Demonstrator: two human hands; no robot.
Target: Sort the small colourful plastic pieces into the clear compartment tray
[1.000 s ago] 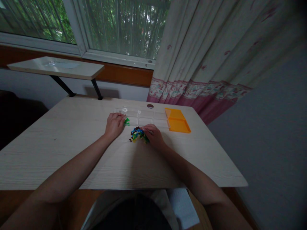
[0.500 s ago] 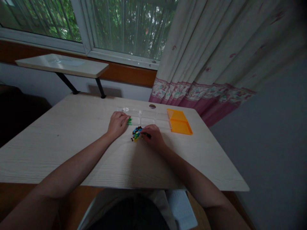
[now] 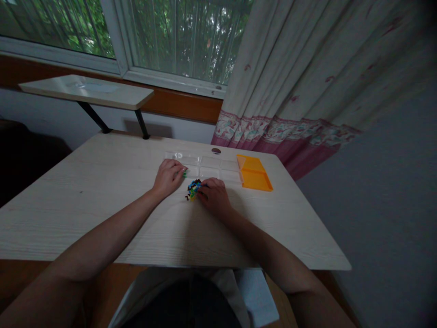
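Note:
A small heap of tiny coloured pieces, like toy bricks in blue, green, yellow, white and dark brown, lies on the table in front of me. My right hand is at the heap's right side, fingers pinched together at its edge; what they hold is hidden. My left hand rests closed at the front left of a clear divided tray. Small green pieces show at its fingertips, and its palm side is hidden.
An orange open case lies at the tray's right end. Behind the tray is a dark oval spot on the pale wooden table. A raised shelf stands at the back left, and a curtain hangs at the back right.
My right hand has shifted slightly left towards the heap; the black item visible in it earlier no longer shows clearly. Less green shows at my left fingertips. The view has moved slightly.

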